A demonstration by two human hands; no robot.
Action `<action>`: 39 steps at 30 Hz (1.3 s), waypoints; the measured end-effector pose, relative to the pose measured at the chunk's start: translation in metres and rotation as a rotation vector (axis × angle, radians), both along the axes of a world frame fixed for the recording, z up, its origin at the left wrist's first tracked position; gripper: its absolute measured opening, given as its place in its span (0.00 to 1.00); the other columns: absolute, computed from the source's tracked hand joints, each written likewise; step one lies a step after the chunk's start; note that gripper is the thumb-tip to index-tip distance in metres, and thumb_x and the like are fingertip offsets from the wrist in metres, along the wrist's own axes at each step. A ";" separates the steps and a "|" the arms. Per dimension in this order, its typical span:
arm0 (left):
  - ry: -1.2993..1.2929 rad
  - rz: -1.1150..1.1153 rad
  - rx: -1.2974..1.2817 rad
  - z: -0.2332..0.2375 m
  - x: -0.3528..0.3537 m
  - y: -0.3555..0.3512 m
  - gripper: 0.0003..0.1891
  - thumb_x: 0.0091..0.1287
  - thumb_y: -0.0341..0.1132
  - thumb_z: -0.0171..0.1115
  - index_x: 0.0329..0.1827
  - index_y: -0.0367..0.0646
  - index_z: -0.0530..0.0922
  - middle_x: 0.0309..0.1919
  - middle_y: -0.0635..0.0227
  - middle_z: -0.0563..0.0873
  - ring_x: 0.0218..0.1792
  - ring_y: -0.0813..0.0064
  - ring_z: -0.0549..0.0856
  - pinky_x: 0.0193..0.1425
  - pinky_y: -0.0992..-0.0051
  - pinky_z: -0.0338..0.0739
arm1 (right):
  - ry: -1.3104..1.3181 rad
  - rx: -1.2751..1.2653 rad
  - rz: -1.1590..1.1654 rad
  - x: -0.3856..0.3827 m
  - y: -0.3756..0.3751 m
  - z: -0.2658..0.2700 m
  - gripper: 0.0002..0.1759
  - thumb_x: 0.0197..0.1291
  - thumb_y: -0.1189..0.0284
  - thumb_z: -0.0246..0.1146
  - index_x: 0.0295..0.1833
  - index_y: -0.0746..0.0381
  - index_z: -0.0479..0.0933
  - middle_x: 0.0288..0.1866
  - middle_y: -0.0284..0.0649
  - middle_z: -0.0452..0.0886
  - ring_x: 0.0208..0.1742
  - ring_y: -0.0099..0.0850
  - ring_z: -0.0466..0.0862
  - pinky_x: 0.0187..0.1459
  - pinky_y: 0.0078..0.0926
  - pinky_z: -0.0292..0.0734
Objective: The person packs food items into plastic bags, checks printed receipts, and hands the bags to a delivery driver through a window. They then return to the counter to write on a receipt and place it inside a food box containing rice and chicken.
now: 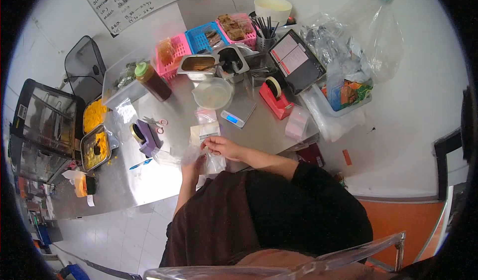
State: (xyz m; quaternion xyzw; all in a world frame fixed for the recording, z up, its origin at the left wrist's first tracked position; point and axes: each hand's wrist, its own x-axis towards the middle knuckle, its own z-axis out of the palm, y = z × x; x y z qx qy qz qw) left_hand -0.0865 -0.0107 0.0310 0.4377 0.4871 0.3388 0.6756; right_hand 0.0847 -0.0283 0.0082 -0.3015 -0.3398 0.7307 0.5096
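At the front edge of the metal table, my right hand (pixel 222 147) pinches the upper part of a clear plastic bag (pixel 214 163). Close beside it on the left, my left hand (pixel 193 166) is at the same bag, its fingers largely hidden by the plastic. Just beyond my hands lie small paper packets (pixel 204 131) and a pink-edged packet (pixel 206 115). A small scale (pixel 238 115) with a lit blue display sits to the right of them. Behind these stands a translucent round bowl (pixel 212 94).
A purple tape dispenser (pixel 148 136), scissors (pixel 160 124) and blue pen (pixel 141 164) lie left. A red tape dispenser (pixel 275 102) stands right. Sauce bottle (pixel 153 82), metal containers (pixel 197 67) and coloured baskets (pixel 201 37) line the back; trays (pixel 95 147) of yellow food sit far left.
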 end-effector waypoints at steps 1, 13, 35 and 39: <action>-0.069 0.014 -0.020 -0.001 0.001 0.000 0.12 0.59 0.24 0.61 0.45 0.36 0.74 0.41 0.65 0.79 0.43 0.72 0.80 0.48 0.75 0.78 | -0.194 0.045 -0.102 -0.001 0.000 -0.001 0.08 0.61 0.69 0.61 0.43 0.61 0.75 0.38 0.33 0.75 0.35 0.21 0.72 0.37 0.19 0.70; -0.241 0.046 -0.108 -0.038 -0.012 0.009 0.18 0.61 0.23 0.57 0.54 0.31 0.69 0.51 0.59 0.79 0.46 0.69 0.81 0.51 0.74 0.78 | -0.419 0.340 -0.097 -0.006 -0.001 -0.037 0.11 0.65 0.65 0.56 0.44 0.62 0.74 0.37 0.29 0.73 0.39 0.20 0.71 0.43 0.22 0.70; -0.120 0.041 0.032 -0.022 -0.004 0.007 0.21 0.60 0.20 0.56 0.57 0.33 0.65 0.47 0.54 0.80 0.45 0.65 0.82 0.49 0.70 0.81 | -0.723 -0.076 -1.080 0.264 -0.073 -0.104 0.10 0.57 0.73 0.62 0.38 0.70 0.76 0.33 0.41 0.79 0.33 0.27 0.81 0.34 0.28 0.83; -0.221 0.024 -0.054 -0.055 -0.019 0.016 0.21 0.61 0.21 0.55 0.58 0.33 0.64 0.48 0.53 0.80 0.46 0.64 0.82 0.50 0.70 0.80 | -1.075 -0.264 -1.249 0.249 -0.066 -0.061 0.08 0.56 0.77 0.59 0.34 0.74 0.75 0.29 0.43 0.79 0.27 0.28 0.81 0.29 0.26 0.83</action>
